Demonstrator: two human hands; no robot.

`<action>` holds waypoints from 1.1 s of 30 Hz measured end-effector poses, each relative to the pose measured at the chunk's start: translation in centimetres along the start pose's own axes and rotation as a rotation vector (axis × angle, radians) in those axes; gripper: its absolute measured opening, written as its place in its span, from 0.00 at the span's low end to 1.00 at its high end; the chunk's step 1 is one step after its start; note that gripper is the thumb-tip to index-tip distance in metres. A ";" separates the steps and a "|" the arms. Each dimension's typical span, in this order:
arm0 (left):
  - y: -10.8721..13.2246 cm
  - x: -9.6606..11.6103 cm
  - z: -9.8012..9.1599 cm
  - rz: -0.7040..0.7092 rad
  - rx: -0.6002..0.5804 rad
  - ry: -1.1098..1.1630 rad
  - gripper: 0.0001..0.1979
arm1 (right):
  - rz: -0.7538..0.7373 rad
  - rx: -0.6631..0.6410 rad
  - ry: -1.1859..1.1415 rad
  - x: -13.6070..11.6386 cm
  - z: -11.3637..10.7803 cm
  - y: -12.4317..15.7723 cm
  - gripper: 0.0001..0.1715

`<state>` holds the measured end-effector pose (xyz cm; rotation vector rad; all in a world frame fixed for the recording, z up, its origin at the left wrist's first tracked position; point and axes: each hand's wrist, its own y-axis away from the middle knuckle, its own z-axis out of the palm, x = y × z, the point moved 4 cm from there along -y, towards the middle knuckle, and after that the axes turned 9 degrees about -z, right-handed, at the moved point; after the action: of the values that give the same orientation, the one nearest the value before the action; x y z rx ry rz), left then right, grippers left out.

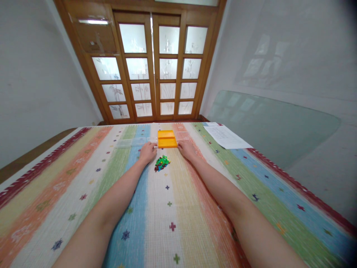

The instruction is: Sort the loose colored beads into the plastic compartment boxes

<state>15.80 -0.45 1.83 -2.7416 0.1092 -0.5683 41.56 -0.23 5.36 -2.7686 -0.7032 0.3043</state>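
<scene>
A yellow plastic box lies opened out on the striped tablecloth, its two shallow halves one behind the other. My left hand rests just left of its front half, fingers loosely bent and nothing visible in them. On the other side, my right hand has its fingertips at the box's right front corner, either touching it or very close; its fingers are loosely bent and not wrapped round it. Between my wrists, nearer to me, is a small heap of shiny green, blue, yellow and dark pieces, too small to name singly.
A clear plastic tray or sheet lies left of the box, and another clear piece lies to its right. Printed paper sheets lie at the table's far right. Past the table stand wooden glazed doors.
</scene>
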 end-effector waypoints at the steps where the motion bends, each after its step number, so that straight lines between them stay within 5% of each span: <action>1: 0.0 0.0 0.0 0.002 0.002 0.000 0.19 | -0.002 -0.002 0.001 0.1 0.1 0.0 0.15; 33: 0.0 0.3 -0.1 0.011 -0.041 0.029 0.21 | 0.032 -0.006 -0.047 0.0 0.0 0.1 0.17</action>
<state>16.03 -0.54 2.07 -2.7706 0.1445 -0.6095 41.61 -0.29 5.30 -2.7890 -0.6729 0.3756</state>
